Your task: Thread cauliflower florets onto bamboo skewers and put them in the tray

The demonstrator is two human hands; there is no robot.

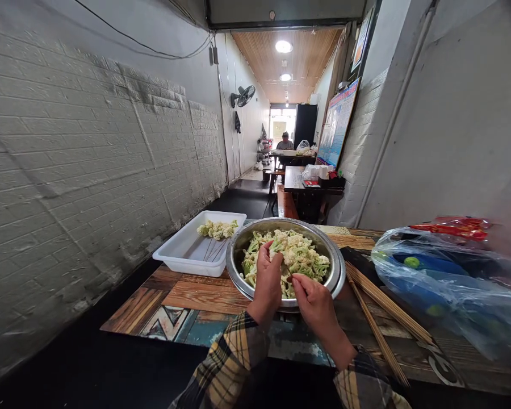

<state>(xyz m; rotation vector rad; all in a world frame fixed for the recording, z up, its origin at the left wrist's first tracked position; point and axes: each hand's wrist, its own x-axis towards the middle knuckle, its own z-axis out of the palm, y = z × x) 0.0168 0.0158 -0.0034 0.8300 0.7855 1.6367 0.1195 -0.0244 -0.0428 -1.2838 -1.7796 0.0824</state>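
A metal bowl (234, 267) full of cauliflower florets (310, 261) stands on the table in front of me. Over it, my left hand (267, 278) is closed round a cauliflower floret (276, 245), partly hidden by the fingers. My right hand (317, 304) pinches a thin stick that looks like a bamboo skewer, its point toward the left hand; most of it is hidden. To the left, a white plastic tray (187, 268) holds cauliflower threaded on skewers (217, 229). Right of the bowl lies a bundle of bamboo skewers (392, 307).
A clear plastic bag (447, 284) with blue and green contents lies at the table's right, a red packet (460, 228) behind it. A brick-patterned wall (89, 153) runs along the left. Farther off are more tables (296, 177) and a seated person (285, 142).
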